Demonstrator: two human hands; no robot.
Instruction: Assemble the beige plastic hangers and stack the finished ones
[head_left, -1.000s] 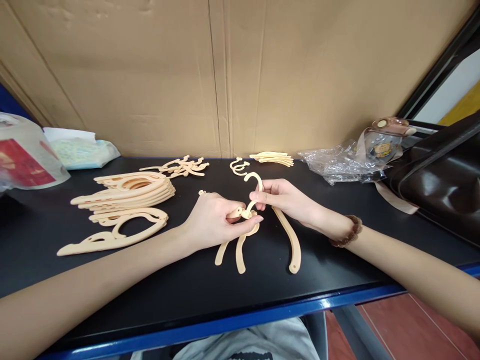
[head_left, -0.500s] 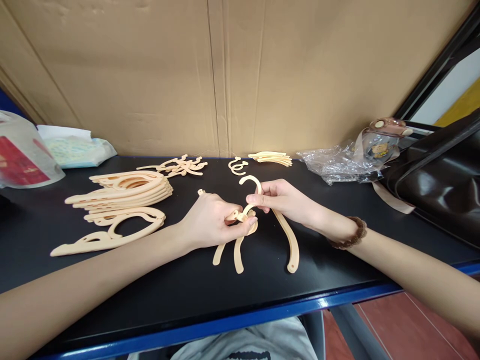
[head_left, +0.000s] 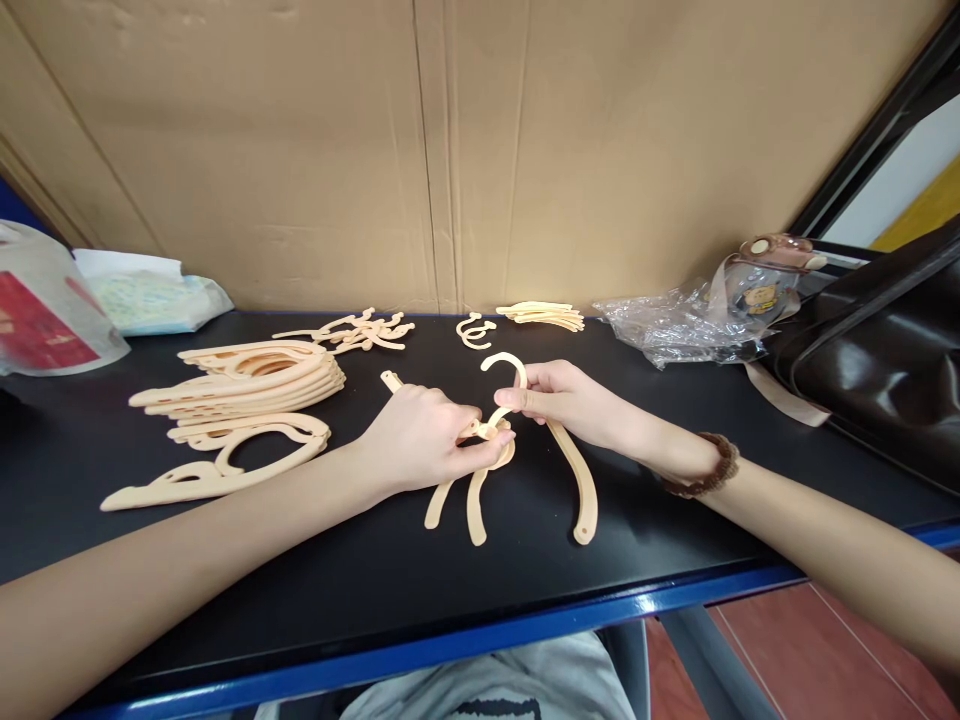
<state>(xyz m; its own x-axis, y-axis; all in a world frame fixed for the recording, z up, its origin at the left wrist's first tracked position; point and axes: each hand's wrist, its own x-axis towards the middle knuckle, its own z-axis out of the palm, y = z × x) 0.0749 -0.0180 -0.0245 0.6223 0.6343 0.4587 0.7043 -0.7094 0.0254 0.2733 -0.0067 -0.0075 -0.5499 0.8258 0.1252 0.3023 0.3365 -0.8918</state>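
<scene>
My left hand (head_left: pixel 424 435) is closed around a beige plastic hanger arm, whose end sticks out behind the knuckles. Between thumb and fingers of my right hand (head_left: pixel 555 395) is a curved hanger hook (head_left: pixel 512 372). The base of the hook meets the arm piece at my left fingertips; whether the two are joined I cannot tell. Below my hands, curved beige strips (head_left: pixel 478 510) lie on the black table, partly covered by my left hand. Another curved arm piece (head_left: pixel 577 490) lies under and in front of my right hand.
A stack of folded hangers (head_left: pixel 247 380) lies at the left, a single folded hanger (head_left: pixel 225 465) before it. Farther back are loose hooks (head_left: pixel 367 330), a few more hooks (head_left: pixel 474 332) and a pile of strips (head_left: pixel 541 316). Crinkled clear plastic (head_left: pixel 660 325) and a black bag (head_left: pixel 885 340) are right.
My left hand has turned slightly, and more of the arm piece's end shows behind it. The hook has shifted a touch to the right. The pieces on the table stay put.
</scene>
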